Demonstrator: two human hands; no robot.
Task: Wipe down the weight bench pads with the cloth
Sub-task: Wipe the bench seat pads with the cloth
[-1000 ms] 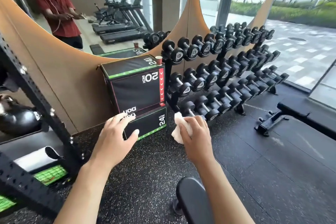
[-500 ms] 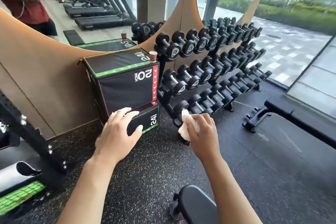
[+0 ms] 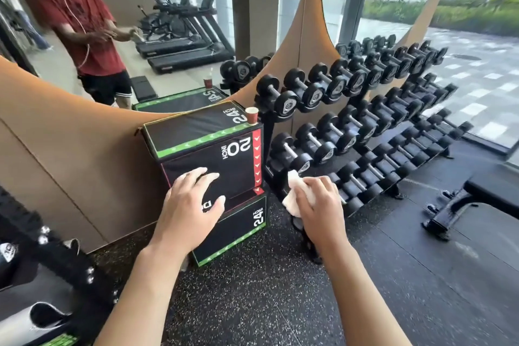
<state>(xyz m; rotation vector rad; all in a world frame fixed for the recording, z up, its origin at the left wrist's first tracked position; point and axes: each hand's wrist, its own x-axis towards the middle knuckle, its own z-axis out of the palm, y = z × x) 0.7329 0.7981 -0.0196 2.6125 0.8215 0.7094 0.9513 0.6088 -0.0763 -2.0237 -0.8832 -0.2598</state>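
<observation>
Cloth in hand, bench not yet reached

The right hand (image 3: 320,205) has its fingers curled round a bunched white cloth (image 3: 295,191), held up in the air in front of the dumbbell rack (image 3: 365,121), while the left hand (image 3: 191,211) hangs spread and slack, holding nothing, in front of the stacked plyo boxes (image 3: 213,154). The weight bench (image 3: 494,194) stands well apart at the far right on the rubber floor (image 3: 280,303), its pad only partly in view. I judge the wiping has not begun; the next move calls for turning right, stepping over, and pressing the cloth flat on the pad.
</observation>
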